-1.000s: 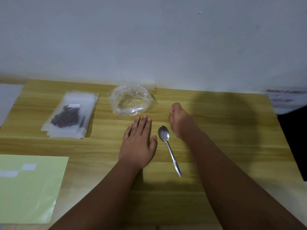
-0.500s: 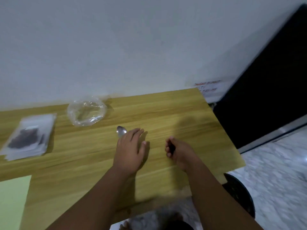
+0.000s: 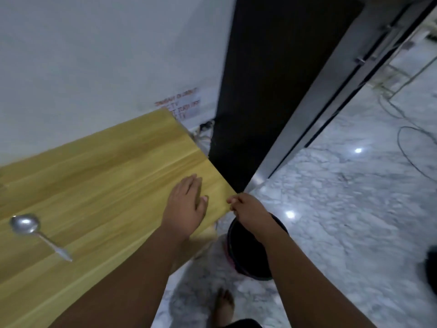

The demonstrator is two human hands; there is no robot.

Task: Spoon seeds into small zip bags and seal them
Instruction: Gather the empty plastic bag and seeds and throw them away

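View has swung right; spoon [image 3: 24,224] lies untouched; left hand [image 3: 186,204] flat, grip wide; right hand [image 3: 248,209] grip narrow, contents indiscernible; bagging paused.

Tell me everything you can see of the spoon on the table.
The spoon is a small one of shiny silver metal, in one piece, with a rounded oval bowl and a slim handle that ends in a slightly wider, pointed tip. It lies flat on the wooden table, bowl facing up and looking empty, bowl toward the wall, handle angled toward the table's near edge. Nothing touches it but the tabletop; the left hand rests well away from it.
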